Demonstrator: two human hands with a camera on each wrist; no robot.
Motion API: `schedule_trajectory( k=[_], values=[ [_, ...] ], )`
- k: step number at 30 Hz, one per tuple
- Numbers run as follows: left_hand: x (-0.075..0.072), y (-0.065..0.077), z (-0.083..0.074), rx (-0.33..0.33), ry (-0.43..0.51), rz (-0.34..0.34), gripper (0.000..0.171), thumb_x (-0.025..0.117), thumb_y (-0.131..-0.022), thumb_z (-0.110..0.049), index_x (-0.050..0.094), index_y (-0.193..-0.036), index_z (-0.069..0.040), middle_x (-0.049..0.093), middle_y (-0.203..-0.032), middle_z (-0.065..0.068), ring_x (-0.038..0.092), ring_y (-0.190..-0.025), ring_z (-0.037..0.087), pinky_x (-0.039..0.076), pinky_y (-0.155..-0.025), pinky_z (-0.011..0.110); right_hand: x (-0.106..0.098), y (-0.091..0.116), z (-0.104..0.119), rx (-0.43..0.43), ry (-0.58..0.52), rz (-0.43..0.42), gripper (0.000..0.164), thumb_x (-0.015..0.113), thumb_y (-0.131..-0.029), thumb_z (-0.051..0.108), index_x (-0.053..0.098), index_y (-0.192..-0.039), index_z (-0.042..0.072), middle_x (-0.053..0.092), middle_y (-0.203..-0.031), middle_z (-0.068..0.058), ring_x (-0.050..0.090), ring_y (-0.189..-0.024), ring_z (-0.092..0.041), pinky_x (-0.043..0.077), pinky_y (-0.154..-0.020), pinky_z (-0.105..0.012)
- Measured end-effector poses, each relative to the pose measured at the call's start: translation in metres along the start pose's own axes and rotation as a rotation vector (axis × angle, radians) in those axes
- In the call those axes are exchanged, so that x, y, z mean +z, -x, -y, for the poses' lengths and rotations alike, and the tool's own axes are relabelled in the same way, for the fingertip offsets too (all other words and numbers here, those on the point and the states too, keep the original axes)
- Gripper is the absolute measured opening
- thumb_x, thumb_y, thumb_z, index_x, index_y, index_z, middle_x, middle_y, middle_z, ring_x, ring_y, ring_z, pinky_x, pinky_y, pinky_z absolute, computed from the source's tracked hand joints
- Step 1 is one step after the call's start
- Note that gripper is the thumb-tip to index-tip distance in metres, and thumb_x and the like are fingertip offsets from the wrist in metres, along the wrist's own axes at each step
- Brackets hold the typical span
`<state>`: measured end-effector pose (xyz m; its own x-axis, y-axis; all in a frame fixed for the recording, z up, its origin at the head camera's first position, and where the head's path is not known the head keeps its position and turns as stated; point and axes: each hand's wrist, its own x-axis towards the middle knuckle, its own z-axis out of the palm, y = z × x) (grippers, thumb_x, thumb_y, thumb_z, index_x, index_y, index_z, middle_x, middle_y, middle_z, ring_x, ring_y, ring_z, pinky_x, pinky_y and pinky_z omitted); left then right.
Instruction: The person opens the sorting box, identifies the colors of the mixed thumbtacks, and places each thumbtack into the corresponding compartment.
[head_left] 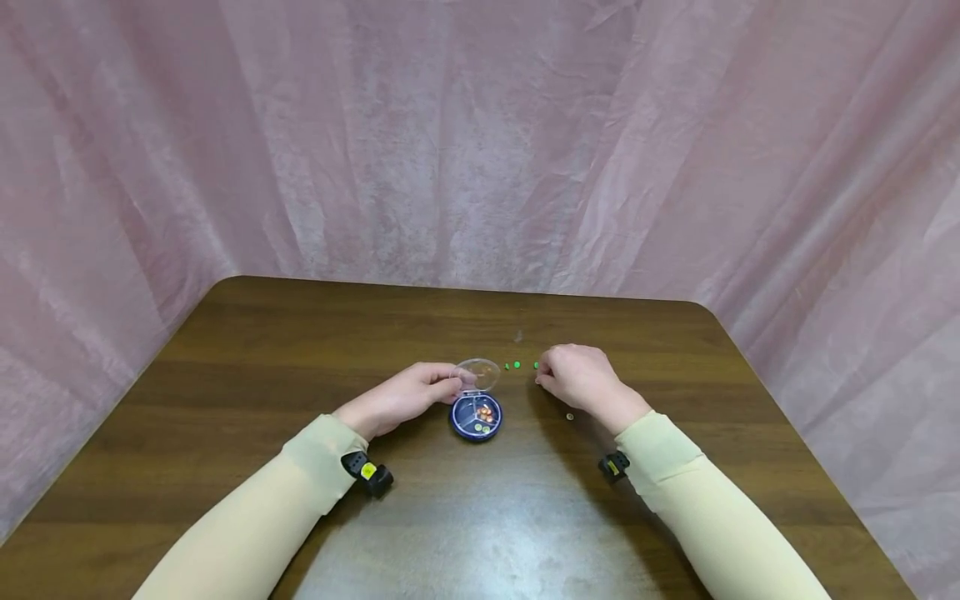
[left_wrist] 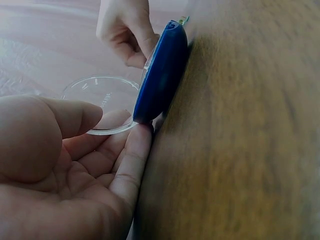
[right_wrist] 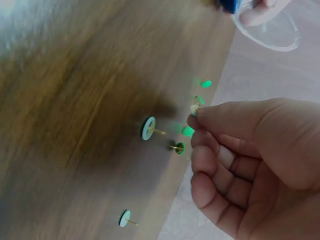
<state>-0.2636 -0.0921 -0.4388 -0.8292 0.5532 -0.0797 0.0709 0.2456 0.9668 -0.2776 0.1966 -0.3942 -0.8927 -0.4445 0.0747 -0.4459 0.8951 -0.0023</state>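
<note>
A round blue case (head_left: 464, 412) with a divided inside stands on the table, its clear lid (head_left: 487, 372) raised. Copper-coloured and pale thumbtacks (head_left: 486, 414) lie in its right and front compartments; I see none in the left one. My left hand (head_left: 405, 395) holds the lid between thumb and fingers, with fingertips against the case's hinge side. Right of the case, my right hand (head_left: 587, 380) pinches a pale thumbtack (right_wrist: 194, 108) between thumb and index finger, just above the table. Several green thumbtacks (right_wrist: 206, 84) and whitish ones (right_wrist: 149, 128) lie near that hand.
The brown wooden table (head_left: 247, 392) has rounded far corners. Behind it hangs a pink curtain (head_left: 435, 167), close to the table's far edge. A small black camera sits on each wrist, the left one (head_left: 367, 473) low over the tabletop.
</note>
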Motion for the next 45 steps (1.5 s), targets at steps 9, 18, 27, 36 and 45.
schedule_trajectory(
  k=[9,18,27,36,45],
  values=[
    [-0.001,0.0,0.0,0.0,-0.001,0.014,0.036,0.052,-0.105,-0.02,0.062,-0.134,-0.003,0.063,-0.131,0.008,0.06,-0.118,0.021,0.047,-0.099,0.032,-0.004,0.006,0.003,-0.034,-0.086,0.162,0.024,0.067,-0.085,0.022,0.058,-0.063,0.026,0.045,-0.059,0.012,0.045,-0.061,-0.01,0.039,-0.057,-0.03],
    [0.0,0.0,-0.002,-0.016,-0.001,0.009,0.035,0.052,-0.104,-0.02,0.062,-0.134,-0.004,0.063,-0.132,0.007,0.06,-0.117,0.02,0.047,-0.099,0.031,-0.007,0.009,0.003,0.03,-0.096,0.115,0.019,0.062,-0.081,0.017,0.06,-0.066,0.027,0.05,-0.062,0.012,0.049,-0.063,-0.011,0.041,-0.056,-0.03],
    [0.0,0.0,-0.002,-0.029,0.001,0.002,0.033,0.052,-0.104,-0.02,0.064,-0.133,-0.007,0.062,-0.132,0.006,0.061,-0.116,0.019,0.047,-0.1,0.031,-0.005,0.01,0.009,0.016,-0.078,0.114,0.018,0.064,-0.08,0.018,0.06,-0.065,0.028,0.052,-0.061,0.013,0.05,-0.061,-0.008,0.042,-0.055,-0.031],
    [0.0,0.0,-0.001,-0.025,0.006,0.008,0.033,0.053,-0.104,-0.022,0.064,-0.133,-0.009,0.063,-0.131,0.004,0.06,-0.118,0.019,0.047,-0.099,0.031,0.0,0.012,0.009,0.018,-0.052,0.074,0.02,0.06,-0.078,0.015,0.06,-0.064,0.03,0.054,-0.065,0.013,0.05,-0.062,-0.011,0.043,-0.053,-0.033],
    [0.001,0.001,-0.003,-0.028,0.01,0.004,0.034,0.053,-0.104,-0.021,0.064,-0.133,-0.007,0.063,-0.131,0.006,0.06,-0.117,0.019,0.047,-0.099,0.031,-0.022,0.018,0.014,0.06,-0.362,0.009,0.007,0.067,-0.088,0.027,0.071,-0.081,0.027,0.06,-0.07,0.016,0.055,-0.067,-0.008,0.046,-0.065,-0.03]
  ],
)
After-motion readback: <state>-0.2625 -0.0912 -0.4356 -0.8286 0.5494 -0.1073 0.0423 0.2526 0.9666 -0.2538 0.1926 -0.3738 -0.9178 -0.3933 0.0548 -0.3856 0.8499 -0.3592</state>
